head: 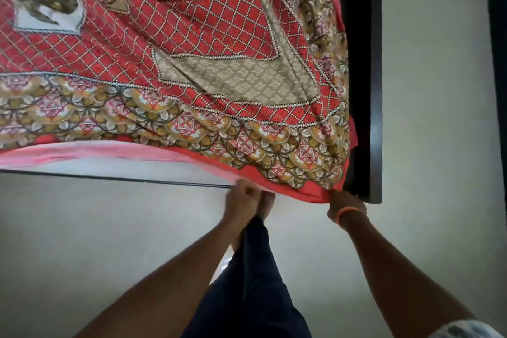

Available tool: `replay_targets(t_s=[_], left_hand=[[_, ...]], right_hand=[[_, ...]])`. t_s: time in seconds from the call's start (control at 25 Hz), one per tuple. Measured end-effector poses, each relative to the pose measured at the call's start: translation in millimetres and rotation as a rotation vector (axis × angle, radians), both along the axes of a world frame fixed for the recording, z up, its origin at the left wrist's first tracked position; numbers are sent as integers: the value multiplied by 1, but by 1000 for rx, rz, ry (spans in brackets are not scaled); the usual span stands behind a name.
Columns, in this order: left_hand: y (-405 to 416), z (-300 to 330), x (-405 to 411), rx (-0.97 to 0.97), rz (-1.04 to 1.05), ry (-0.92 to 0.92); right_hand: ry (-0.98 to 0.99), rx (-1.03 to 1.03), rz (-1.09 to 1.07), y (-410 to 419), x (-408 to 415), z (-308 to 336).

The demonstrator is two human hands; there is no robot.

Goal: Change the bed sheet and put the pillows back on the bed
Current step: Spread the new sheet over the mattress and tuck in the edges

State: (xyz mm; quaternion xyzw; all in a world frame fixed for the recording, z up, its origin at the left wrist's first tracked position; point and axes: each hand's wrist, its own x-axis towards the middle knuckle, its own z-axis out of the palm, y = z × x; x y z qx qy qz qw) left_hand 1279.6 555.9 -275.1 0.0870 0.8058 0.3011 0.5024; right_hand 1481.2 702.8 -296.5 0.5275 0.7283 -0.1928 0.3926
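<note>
Both the left hand (pixel 241 197) and right hand (pixel 344 200) pinch the sheet (pixel 192 63) hem at the bed (pixel 362 90) corner; it's spread but rumpled, no pillows visible yet.

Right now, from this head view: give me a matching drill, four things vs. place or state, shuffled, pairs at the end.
Things:
1. sheet
2. left hand
3. right hand
4. bed frame

Place or state:
A. black, along the sheet's right side
B. red patterned, rumpled over the bed
C. grips the sheet's near edge, left of the corner
D. orange band on the wrist, holds the sheet's corner

Pairs: 1-B, 2-C, 3-D, 4-A
</note>
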Motion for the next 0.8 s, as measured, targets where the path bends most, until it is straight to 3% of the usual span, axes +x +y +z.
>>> replay_targets(t_s=[0.08, 0.12, 0.24, 0.36, 0.56, 0.68, 0.8], left_hand=[[-7, 3, -33, -46, 538, 57], [-10, 3, -53, -42, 681, 116], [-2, 3, -111, -39, 920, 120], [6, -1, -159, -40, 1265, -13], [-14, -19, -178, -72, 1254, 34], [-57, -26, -164, 54, 1315, -23], [-97, -24, -139, 58, 1371, -128]], right_hand=[[110, 77, -13, -2, -35, 6], [214, 136, -9, -8, -55, 10], [552, 198, 197, -40, -125, 14], [611, 140, 518, -86, -190, 11], [579, 199, 671, -111, -261, -5], [570, 108, 834, -120, -264, -13], [570, -12, 981, -144, -237, -6]])
